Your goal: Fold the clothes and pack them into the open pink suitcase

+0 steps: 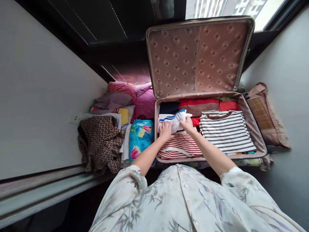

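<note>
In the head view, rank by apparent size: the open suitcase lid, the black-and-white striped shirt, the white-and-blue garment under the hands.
1. suitcase lid
2. black-and-white striped shirt
3. white-and-blue garment, partly covered by the left hand and right hand

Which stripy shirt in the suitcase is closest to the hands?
The red-and-white striped shirt, lying right under both hands. The black-and-white striped shirt lies farther to the right, untouched.

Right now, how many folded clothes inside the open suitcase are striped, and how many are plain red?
Striped: 2, the red-striped shirt and the black-striped shirt
Plain red: 2, the wide red piece and the small red piece
Total: 4
</note>
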Tool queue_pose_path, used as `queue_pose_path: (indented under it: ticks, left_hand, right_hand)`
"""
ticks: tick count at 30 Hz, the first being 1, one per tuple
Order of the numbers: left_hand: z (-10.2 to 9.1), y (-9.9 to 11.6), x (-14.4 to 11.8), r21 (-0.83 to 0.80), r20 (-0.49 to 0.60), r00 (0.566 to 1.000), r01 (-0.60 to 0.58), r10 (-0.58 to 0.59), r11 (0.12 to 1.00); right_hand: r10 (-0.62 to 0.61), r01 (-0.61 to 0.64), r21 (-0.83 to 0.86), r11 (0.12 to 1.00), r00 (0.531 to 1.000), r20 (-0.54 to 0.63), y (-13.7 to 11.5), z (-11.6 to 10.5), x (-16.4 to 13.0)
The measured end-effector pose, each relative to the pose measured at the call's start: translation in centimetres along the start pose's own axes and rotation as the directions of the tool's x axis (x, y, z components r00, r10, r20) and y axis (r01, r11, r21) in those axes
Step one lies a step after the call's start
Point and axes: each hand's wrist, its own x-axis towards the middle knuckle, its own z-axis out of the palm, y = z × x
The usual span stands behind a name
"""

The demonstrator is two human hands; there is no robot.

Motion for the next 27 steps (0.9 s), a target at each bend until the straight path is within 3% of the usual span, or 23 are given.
queue_pose_path:
  ticks: [3,5,7,9,11,13,15,17,19,22,24,27]
  left_hand:
    - [-0.8,-0.7,-0.3,-0.066,-0.124,0.992,0.019,-0.027,0.998]
    - [-2.1,-1.4,-1.3,-0.104,-0.205,0.979,-0.027,0.005,0.994]
    - [-3.3,-1.8,-3.3,-0.088,-0.255,0.963,-0.114,0.089,0.99]
    - [-3.6,-1.6,-6.2,-0.022,-0.245,0.95,-0.205,0.193,0.979]
    - [-2.6,-1.0,-9.1,0.029,-0.127,0.951,-0.279,0.28,0.96]
    - [-1.1,-0.3,-11.2,0.02,0.066,0.944,-0.326,0.324,0.945]
    - [0.1,0.1,-12.1,-0.036,0.231,0.916,-0.329,0.328,0.944]
    - [0.3,0.1,-11.7,-0.099,0.297,0.901,-0.3,0.316,0.949]
    - [-0.5,0.0,-10.5,-0.122,0.274,0.912,-0.283,0.307,0.951]
    - [-2.1,0.0,-8.2,-0.065,0.16,0.947,-0.272,0.279,0.96]
    - [-2.5,0.3,-6.8,0.004,0.079,0.964,-0.254,0.253,0.967]
    - [-2.0,1.2,-5.7,0.086,0.033,0.975,-0.22,0.218,0.972]
  right_hand:
    - [-0.015,0.02,0.266,0.964,1.0,-0.02,-1.6,-1.5,-0.8]
    - [-0.009,0.004,0.477,0.879,1.0,0.008,-1.7,-3.2,-1.9]
    - [-0.012,-0.026,0.594,0.804,0.998,0.061,-0.5,-5.1,-3.7]
    - [-0.022,-0.049,0.604,0.796,0.994,0.109,2.3,-6.8,-5.8]
    - [-0.012,-0.056,0.474,0.879,0.99,0.14,6.2,-7.9,-8.0]
    - [-0.007,-0.023,0.193,0.981,0.988,0.154,10.4,-8.5,-9.6]
    - [-0.036,0.05,-0.062,0.997,0.978,0.206,13.7,-8.6,-10.2]
    - [-0.117,0.171,-0.21,0.963,0.962,0.246,15.5,-8.6,-9.9]
    - [-0.264,0.324,-0.297,0.898,0.938,0.227,15.7,-8.7,-8.8]
    - [-0.469,0.489,-0.406,0.772,0.869,0.156,13.9,-8.8,-5.9]
    - [-0.516,0.517,-0.459,0.723,0.845,0.138,12.0,-8.9,-3.6]
    - [-0.495,0.479,-0.545,0.688,0.859,0.13,9.0,-8.7,0.0]
